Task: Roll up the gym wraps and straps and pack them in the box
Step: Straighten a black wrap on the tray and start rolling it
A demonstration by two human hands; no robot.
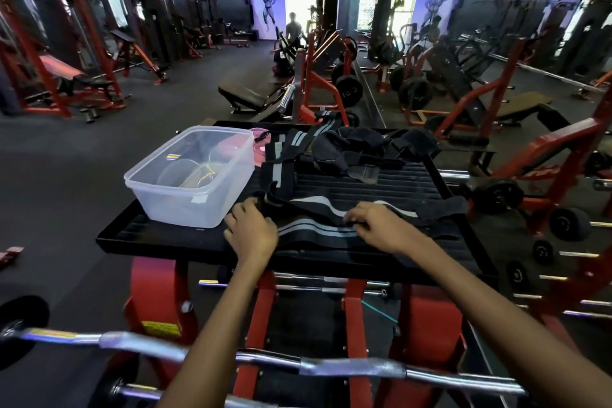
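A black wrap with grey stripes [318,225] lies flat across the near part of the black ribbed platform [390,185]. My left hand [250,230] presses on its left end, fingers curled at the edge. My right hand [381,225] pinches the wrap near its middle. A second striped wrap [276,159] runs back along the platform. A heap of black straps and pads [361,149] lies at the far side. The clear plastic box [192,175] stands on the platform's left part, with nothing in it.
A pink lid [260,139] lies behind the box. A curved chrome barbell [298,364] crosses below my arms. Red machine frames and weight plates [414,93] surround the platform. A person [293,28] stands far back near the bright doorway.
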